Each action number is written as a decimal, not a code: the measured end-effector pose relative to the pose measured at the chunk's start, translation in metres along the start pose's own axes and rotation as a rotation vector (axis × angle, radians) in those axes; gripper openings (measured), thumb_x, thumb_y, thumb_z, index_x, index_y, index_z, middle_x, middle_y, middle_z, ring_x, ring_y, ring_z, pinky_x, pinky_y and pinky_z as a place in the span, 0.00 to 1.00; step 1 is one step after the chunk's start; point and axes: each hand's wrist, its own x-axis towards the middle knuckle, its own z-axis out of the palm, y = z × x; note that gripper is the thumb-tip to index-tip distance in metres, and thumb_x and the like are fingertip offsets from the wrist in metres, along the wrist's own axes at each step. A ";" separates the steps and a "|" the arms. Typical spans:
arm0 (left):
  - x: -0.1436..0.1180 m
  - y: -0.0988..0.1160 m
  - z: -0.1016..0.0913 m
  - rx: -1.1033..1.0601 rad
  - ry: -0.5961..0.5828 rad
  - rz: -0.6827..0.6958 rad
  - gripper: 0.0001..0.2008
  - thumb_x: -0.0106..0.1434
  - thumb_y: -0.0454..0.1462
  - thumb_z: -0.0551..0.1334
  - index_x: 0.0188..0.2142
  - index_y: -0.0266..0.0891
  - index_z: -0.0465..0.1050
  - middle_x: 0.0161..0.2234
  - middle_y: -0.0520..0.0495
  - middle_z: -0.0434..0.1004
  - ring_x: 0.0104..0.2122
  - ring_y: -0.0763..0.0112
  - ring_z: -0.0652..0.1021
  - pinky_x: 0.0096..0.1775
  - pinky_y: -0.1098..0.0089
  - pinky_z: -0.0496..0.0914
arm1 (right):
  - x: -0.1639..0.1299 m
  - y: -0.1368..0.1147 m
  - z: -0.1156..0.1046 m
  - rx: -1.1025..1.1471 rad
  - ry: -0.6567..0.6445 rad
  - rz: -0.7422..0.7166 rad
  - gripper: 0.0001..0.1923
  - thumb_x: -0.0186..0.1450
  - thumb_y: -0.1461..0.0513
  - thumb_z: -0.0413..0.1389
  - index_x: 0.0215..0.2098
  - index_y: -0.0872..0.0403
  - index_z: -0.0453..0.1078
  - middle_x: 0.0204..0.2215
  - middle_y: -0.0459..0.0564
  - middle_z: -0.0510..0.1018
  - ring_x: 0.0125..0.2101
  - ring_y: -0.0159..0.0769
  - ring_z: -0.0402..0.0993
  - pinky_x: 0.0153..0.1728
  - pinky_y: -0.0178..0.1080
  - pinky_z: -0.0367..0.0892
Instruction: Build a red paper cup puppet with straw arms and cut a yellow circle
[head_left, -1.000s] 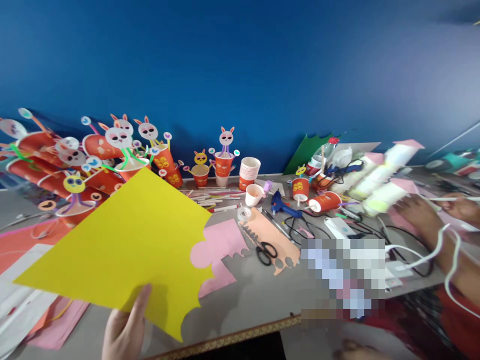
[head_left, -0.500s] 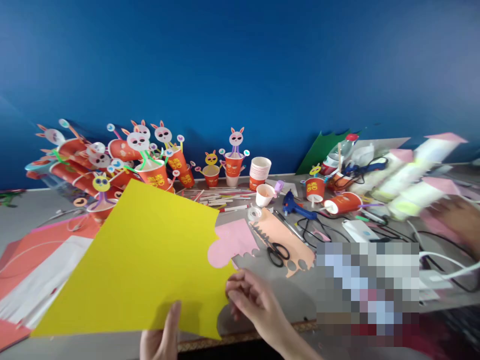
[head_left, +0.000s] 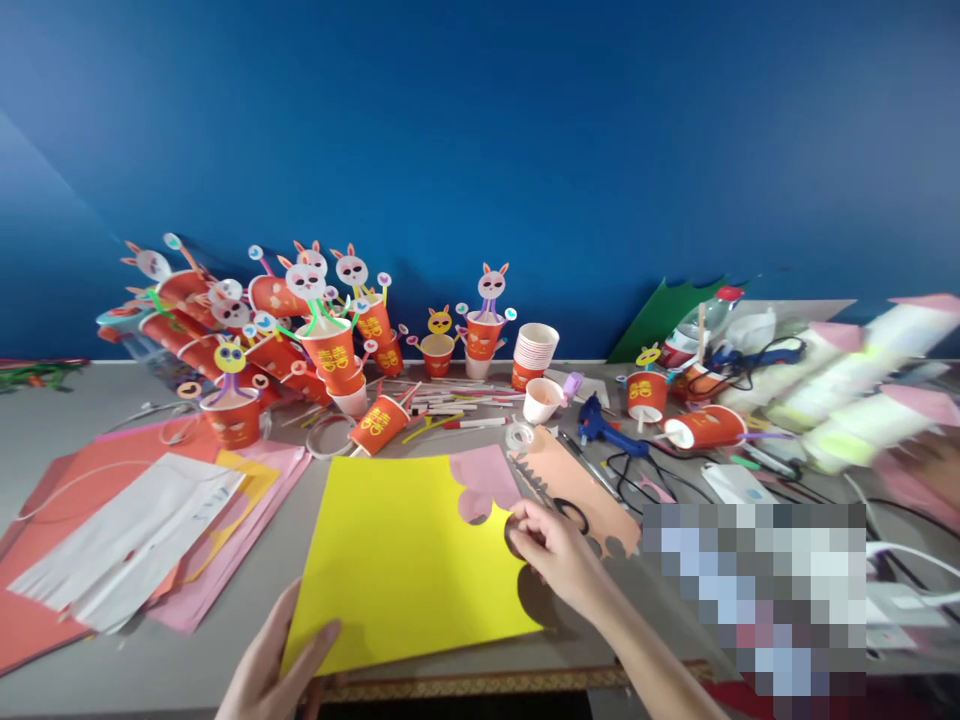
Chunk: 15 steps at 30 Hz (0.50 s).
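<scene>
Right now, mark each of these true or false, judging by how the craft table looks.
1. The left hand holds the yellow sheet at its near corner. True.
2. The right hand rests on the blue glue gun. False: it is at the sheet's right edge, over the scissors.
3. The sheet lies flat on the table. True.
4. The stack of cups lies tipped over. False: it stands upright.
</scene>
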 end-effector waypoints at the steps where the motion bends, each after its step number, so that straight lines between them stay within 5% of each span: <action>1: 0.000 0.000 0.004 -0.017 -0.037 -0.021 0.33 0.54 0.54 0.68 0.53 0.40 0.68 0.17 0.55 0.75 0.10 0.72 0.68 0.11 0.74 0.62 | 0.002 -0.001 0.000 -0.059 0.032 -0.039 0.03 0.64 0.60 0.54 0.34 0.52 0.69 0.19 0.40 0.70 0.19 0.29 0.66 0.20 0.30 0.61; 5: -0.004 0.001 0.012 -0.082 -0.110 -0.100 0.39 0.54 0.56 0.67 0.58 0.37 0.61 0.12 0.56 0.72 0.09 0.71 0.68 0.12 0.75 0.62 | 0.005 0.001 0.003 -0.096 0.018 -0.082 0.09 0.66 0.61 0.53 0.44 0.51 0.70 0.22 0.42 0.74 0.18 0.30 0.67 0.20 0.31 0.64; 9: -0.006 0.012 0.007 -0.236 -0.064 -0.225 0.48 0.49 0.55 0.71 0.63 0.41 0.54 0.24 0.52 0.80 0.20 0.61 0.79 0.19 0.69 0.73 | 0.009 0.002 0.009 -0.065 0.059 -0.144 0.18 0.68 0.58 0.53 0.56 0.52 0.66 0.39 0.52 0.79 0.27 0.33 0.75 0.27 0.34 0.73; 15: -0.008 0.014 0.001 -0.244 0.105 -0.276 0.49 0.43 0.57 0.72 0.62 0.47 0.61 0.40 0.47 0.84 0.30 0.54 0.83 0.25 0.64 0.79 | 0.010 -0.007 0.012 -0.117 0.149 -0.176 0.14 0.68 0.57 0.54 0.51 0.49 0.70 0.45 0.53 0.80 0.36 0.39 0.79 0.38 0.40 0.77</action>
